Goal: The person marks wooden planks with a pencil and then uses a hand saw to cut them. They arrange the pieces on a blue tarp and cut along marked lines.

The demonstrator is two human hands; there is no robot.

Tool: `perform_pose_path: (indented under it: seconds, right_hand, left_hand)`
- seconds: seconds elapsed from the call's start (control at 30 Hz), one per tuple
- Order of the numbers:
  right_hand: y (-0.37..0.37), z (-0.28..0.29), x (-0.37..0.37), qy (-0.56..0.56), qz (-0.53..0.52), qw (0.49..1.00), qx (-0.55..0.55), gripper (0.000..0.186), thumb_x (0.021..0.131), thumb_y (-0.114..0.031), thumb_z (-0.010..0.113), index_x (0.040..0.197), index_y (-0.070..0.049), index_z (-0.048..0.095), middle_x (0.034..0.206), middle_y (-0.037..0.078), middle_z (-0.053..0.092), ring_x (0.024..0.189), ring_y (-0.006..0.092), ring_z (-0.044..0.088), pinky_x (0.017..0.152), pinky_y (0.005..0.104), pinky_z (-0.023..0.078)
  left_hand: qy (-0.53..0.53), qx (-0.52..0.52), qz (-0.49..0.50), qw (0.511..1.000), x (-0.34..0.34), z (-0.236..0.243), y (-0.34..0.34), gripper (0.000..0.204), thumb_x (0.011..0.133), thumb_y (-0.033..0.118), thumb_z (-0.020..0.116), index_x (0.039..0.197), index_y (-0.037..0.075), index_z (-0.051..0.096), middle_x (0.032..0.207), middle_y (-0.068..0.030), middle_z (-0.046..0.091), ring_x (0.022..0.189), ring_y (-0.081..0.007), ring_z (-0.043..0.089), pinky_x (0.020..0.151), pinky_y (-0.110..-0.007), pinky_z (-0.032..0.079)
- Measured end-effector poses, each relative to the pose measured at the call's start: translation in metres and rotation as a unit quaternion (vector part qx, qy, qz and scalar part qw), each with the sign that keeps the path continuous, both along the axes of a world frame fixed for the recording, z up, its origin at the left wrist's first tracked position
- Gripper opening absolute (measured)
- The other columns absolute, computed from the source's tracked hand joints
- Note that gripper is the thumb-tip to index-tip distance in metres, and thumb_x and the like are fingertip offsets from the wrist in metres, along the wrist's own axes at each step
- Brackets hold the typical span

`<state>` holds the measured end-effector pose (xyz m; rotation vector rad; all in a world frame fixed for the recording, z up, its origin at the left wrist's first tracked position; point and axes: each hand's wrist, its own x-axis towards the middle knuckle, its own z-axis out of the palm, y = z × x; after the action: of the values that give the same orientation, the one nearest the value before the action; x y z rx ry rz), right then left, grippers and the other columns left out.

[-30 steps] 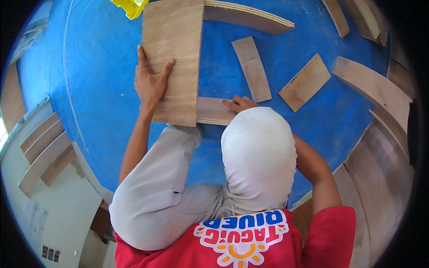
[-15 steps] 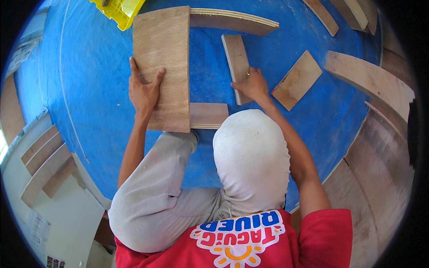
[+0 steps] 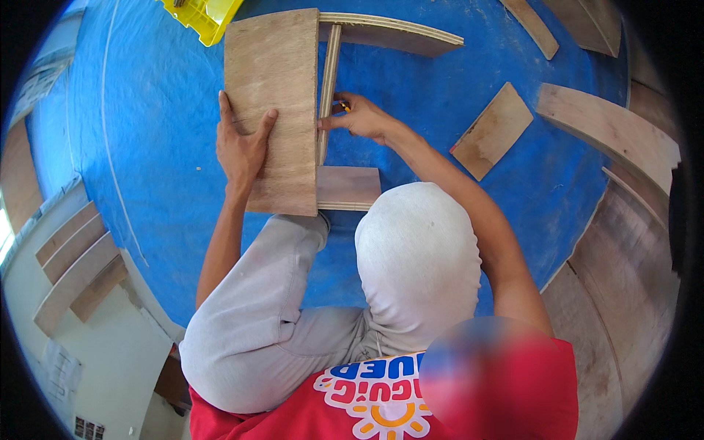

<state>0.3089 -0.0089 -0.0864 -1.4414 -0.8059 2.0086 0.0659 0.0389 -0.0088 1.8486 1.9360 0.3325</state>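
A broad plywood panel (image 3: 282, 110) lies across two plywood side pieces, a long curved one (image 3: 411, 38) at the far end and a shorter one (image 3: 352, 187) near my foot. My left hand (image 3: 243, 150) rests on the panel's left edge, thumb and index finger stretched wide apart; its other fingers are mostly hidden. A narrow plywood board (image 3: 330, 81) stands on edge along the panel's right side, between the side pieces. My right hand (image 3: 363, 119) grips this board from the right, its fingertips partly hidden behind the wood.
A loose rectangular plywood piece (image 3: 493, 132) lies on the blue tarp (image 3: 411, 257) to the right. Curved plywood pieces (image 3: 609, 121) rest farther right. A yellow crate (image 3: 209, 15) stands at the far left. More curved pieces (image 3: 77, 268) lie at left. My bent knees are close to the panel.
My right hand has brought the narrow board leftward from the tarp and stood it on edge against the panel. The left hand stays on the panel, which has shifted slightly right in view.
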Motion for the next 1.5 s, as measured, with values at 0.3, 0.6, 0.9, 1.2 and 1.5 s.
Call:
perform_pose_path:
  seconds: [0.3,0.6,0.9,1.2,1.5]
  right_hand:
    - [0.010,-0.006,-0.009,-0.022,-0.005,0.999,0.030,0.093,0.076,-0.027,0.093,0.148,0.011,0.049,0.141,0.025,0.062,0.128,0.0317,0.061,0.108,0.0376,0.048]
    - [0.007,-0.021,-0.013,0.013,-0.008,1.000,0.026,0.094,0.081,-0.022,0.089,0.154,0.009,0.039,0.142,0.023,0.061,0.129,0.0296,0.059,0.107,0.0374,0.048]
    - [-0.007,-0.014,0.008,-0.133,0.028,0.990,0.041,0.105,0.072,-0.038,0.094,0.151,0.010,0.043,0.149,0.027,0.054,0.136,0.0360,0.057,0.111,0.0423,0.047]
    - [-0.107,-0.015,0.105,-0.537,0.019,0.843,-0.021,0.099,0.068,-0.039,0.094,0.144,0.002,0.044,0.131,0.025,0.058,0.111,0.0447,0.067,0.091,0.0529,0.057]
    - [-0.132,-0.017,0.121,-0.593,-0.079,0.799,-0.057,0.092,0.077,-0.041,0.089,0.146,0.002,0.046,0.132,0.024,0.057,0.117,0.0441,0.064,0.095,0.0530,0.055]
  left_hand:
    - [-0.007,0.016,0.000,1.000,0.004,0.007,-0.001,0.108,0.082,0.054,0.084,0.165,0.010,0.031,0.138,-0.0246,0.061,0.127,-0.0401,0.060,0.108,-0.047,0.047]
    - [-0.050,-0.003,0.001,0.999,0.015,0.012,-0.004,0.103,0.085,0.045,0.085,0.165,0.008,0.030,0.150,-0.0255,0.053,0.138,-0.0405,0.054,0.114,-0.047,0.043]
    - [-0.037,-0.001,0.000,0.999,0.014,0.011,-0.004,0.102,0.086,0.046,0.084,0.166,0.012,0.030,0.150,-0.0259,0.053,0.139,-0.0406,0.053,0.114,-0.048,0.043]
    - [-0.032,0.014,-0.012,0.999,0.011,0.009,-0.006,0.103,0.086,0.050,0.083,0.166,0.016,0.028,0.143,-0.0260,0.057,0.132,-0.0426,0.056,0.109,-0.050,0.045]
    - [-0.024,0.003,-0.002,1.000,0.010,0.009,-0.006,0.104,0.086,0.048,0.083,0.167,0.017,0.027,0.142,-0.0235,0.057,0.130,-0.0421,0.058,0.108,-0.050,0.046]
